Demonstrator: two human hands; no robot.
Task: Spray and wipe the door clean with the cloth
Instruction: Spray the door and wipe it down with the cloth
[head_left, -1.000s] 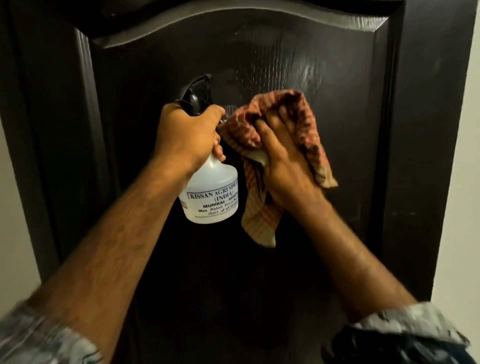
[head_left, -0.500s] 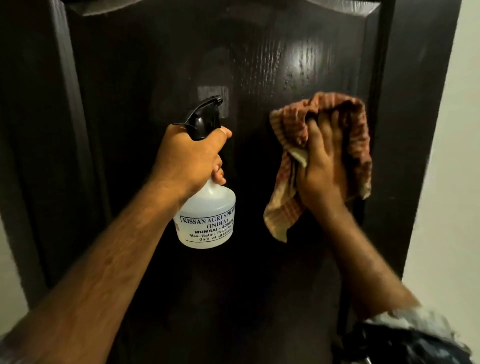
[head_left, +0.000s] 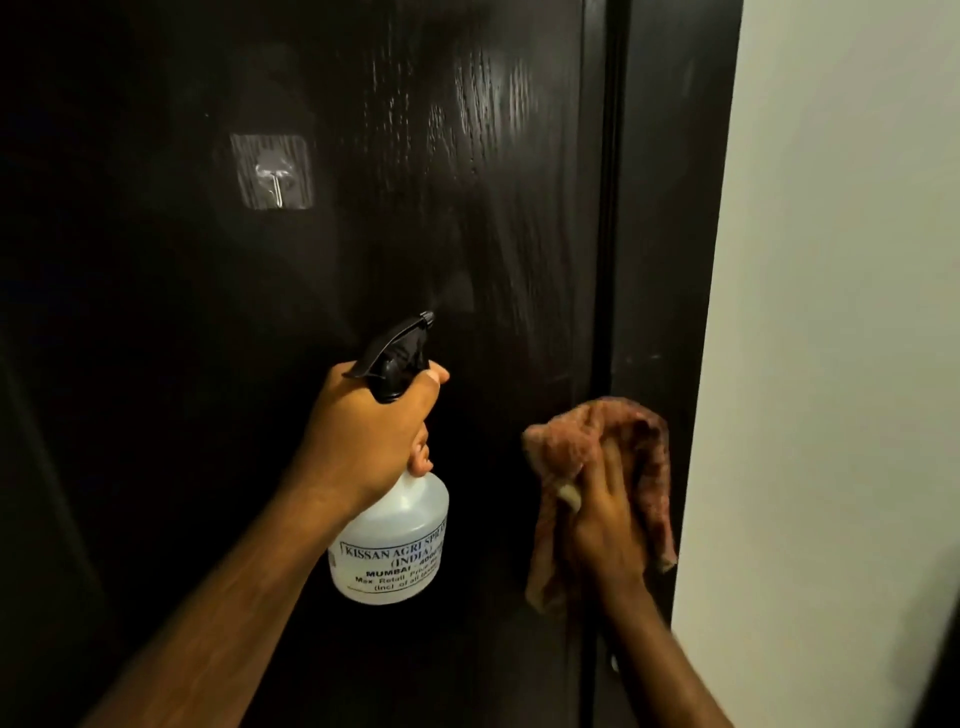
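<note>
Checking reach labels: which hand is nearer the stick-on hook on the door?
Left. The left hand grips the spray bottle below and right of the hook. The right hand presses the cloth farther right, by the door's edge.

One bottle (head_left: 389, 540), one cloth (head_left: 597, 441), one hook (head_left: 274, 174).

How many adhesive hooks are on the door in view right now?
1: a clear adhesive hook on the dark door, up and left of the spray bottle. Others may lie outside the frame.
</note>
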